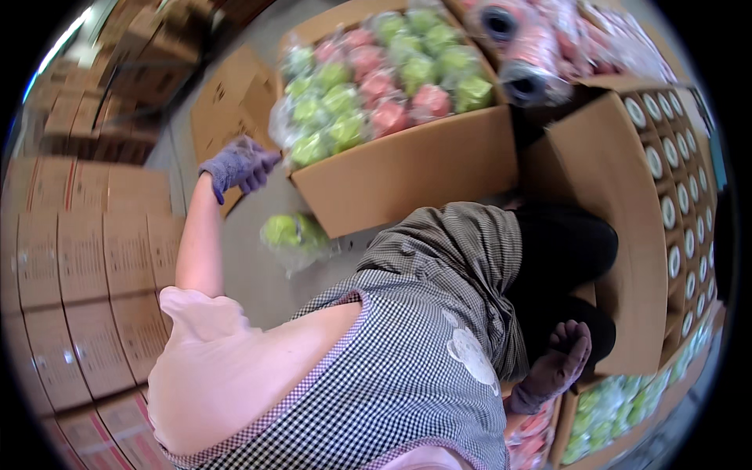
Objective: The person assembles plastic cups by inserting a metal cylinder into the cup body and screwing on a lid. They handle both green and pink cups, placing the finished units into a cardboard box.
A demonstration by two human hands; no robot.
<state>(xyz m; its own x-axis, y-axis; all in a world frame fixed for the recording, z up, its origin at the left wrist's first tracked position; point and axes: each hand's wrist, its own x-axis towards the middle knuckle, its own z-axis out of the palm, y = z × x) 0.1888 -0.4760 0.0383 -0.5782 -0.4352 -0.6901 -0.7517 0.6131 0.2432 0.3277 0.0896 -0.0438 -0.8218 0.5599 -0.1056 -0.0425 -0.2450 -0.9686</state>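
My left hand (241, 165), in a purple-grey knit glove, is stretched out beside the left corner of a large open cardboard box (407, 172). Its fingers are apart, slightly bent, with nothing in them. Rows of green bundles (339, 99) and pinkish-red bundles (389, 116), each in clear plastic, fill that box. Below my left hand, one green plastic-wrapped bundle (288, 232) lies on the floor against the box. My right hand (554, 365), gloved too, is near my knee, palm up, fingers loosely curved and holding nothing.
At right stands an open carton (619, 235) whose dividers hold white-ended rolls (668, 212). Plastic-wrapped pink rolls (540, 55) lie at the upper right. More green bundles (619, 415) sit in a box at lower right. Stacked cartons (86, 258) line the left; flattened cardboard (231, 98) lies behind.
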